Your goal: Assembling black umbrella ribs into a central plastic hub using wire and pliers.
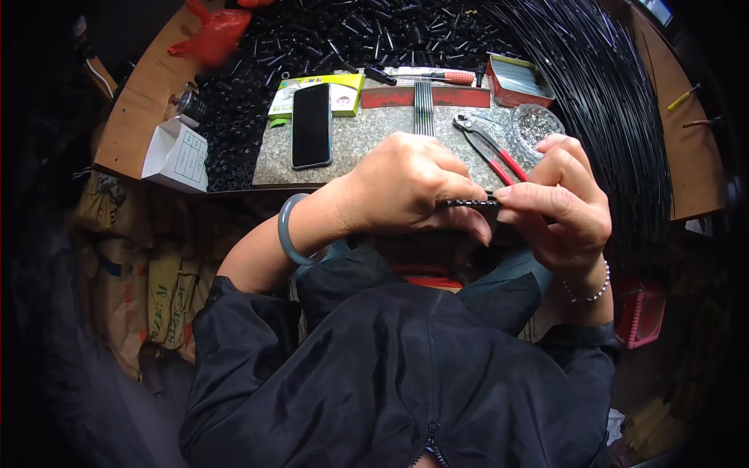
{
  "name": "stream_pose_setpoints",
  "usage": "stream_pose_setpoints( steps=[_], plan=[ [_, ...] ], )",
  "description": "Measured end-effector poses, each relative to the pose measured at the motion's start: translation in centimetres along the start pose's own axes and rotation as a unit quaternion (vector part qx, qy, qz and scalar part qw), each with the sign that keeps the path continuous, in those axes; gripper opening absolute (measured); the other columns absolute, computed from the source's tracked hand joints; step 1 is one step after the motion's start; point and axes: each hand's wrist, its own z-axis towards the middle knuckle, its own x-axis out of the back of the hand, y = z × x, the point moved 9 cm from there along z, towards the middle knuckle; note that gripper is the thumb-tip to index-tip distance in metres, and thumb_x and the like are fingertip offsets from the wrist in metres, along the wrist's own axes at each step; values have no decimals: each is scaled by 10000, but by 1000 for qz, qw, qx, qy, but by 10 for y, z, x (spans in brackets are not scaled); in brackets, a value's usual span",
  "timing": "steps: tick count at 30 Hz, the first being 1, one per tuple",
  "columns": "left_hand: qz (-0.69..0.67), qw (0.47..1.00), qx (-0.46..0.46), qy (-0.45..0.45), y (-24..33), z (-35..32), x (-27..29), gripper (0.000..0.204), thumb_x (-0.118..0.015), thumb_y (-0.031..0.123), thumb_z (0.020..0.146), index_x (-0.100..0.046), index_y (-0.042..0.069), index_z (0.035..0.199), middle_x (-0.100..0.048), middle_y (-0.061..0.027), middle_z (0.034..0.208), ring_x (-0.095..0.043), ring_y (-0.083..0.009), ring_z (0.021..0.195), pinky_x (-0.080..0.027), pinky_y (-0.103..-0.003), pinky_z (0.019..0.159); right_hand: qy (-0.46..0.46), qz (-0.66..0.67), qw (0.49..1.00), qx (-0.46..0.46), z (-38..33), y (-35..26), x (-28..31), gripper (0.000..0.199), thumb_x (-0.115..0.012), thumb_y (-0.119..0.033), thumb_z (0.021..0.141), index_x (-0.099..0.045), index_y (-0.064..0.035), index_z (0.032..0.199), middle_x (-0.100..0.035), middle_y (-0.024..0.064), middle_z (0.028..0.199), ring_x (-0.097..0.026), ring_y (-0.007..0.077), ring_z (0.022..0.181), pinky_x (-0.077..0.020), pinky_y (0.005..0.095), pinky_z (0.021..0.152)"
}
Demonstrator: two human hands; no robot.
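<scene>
Just beyond the table's near edge, my left hand (413, 175) is closed around a thin black strip-like piece with pale flecks along its edge (468, 203). Its palm side hides most of what it grips. At the right end of that piece, the thumb and forefinger of my right hand (566, 195) are pinched together, with the other fingers curled. Whatever small part lies between those fingertips is too hidden to name. Red-handled pliers (491, 148) lie just past my right hand, beside a clear round dish (537, 125) of small metal bits.
A phone (312, 125) lies against a yellow-green box (343, 93). Thin rods (424, 109) rest across a red bar (382, 97). Behind are a red-handled screwdriver (456, 77), a red box (515, 93) and heaped black parts (351, 35). Long black rods (601, 93) fill the right; a white box (175, 156) stands left.
</scene>
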Motion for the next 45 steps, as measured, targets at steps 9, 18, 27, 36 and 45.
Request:
stream_pose_setpoints(
  steps=[9,18,27,36,45],
  plan=[
    [23,996,31,-75,-8,-3,-14,406,-672,452,684,-650,94,873,-608,-50,727,-615,-249,699,-488,-335,606,47,64,996,30,6,-3,-8,829,-818,-440,506,-465,-40,1140,-473,73,968,-457,202,861,-394,313,736],
    [193,936,44,-290,-146,-70,-77,960,-585,696,611,-350,137,1355,-210,-169,1445,-138,-347,1350,-135,-516,1074,162,469,754,-432,-108,69,-152,324,-746,-6,697,-556,-5,959,-606,30,834,-570,82,783,-471,226,730],
    [126,965,187,-136,-45,-58,-111,862,-593,640,680,-420,-34,1189,-414,-208,1267,-222,-398,1299,-102,-603,1037,563,404,701,-168,-155,32,29,405,-337,-420,952,-341,-136,662,-269,-37,595,-320,115,570,-405,347,771],
    [420,879,119,-193,57,-29,-18,81,-448,51,731,-457,74,654,-486,-62,512,-550,-219,504,-285,-464,1037,55,487,745,-453,-167,-57,-48,638,-706,-294,756,-435,42,1226,-526,241,1136,-522,312,1066,-402,441,924],
    [631,685,-217,-292,120,9,-39,463,-503,270,832,-527,-77,1137,-489,-255,1204,-469,-342,1157,-142,-488,1091,87,313,905,-276,-96,25,-115,105,-593,-44,772,-598,2,865,-603,60,599,-592,165,551,-475,284,527]
  ],
)
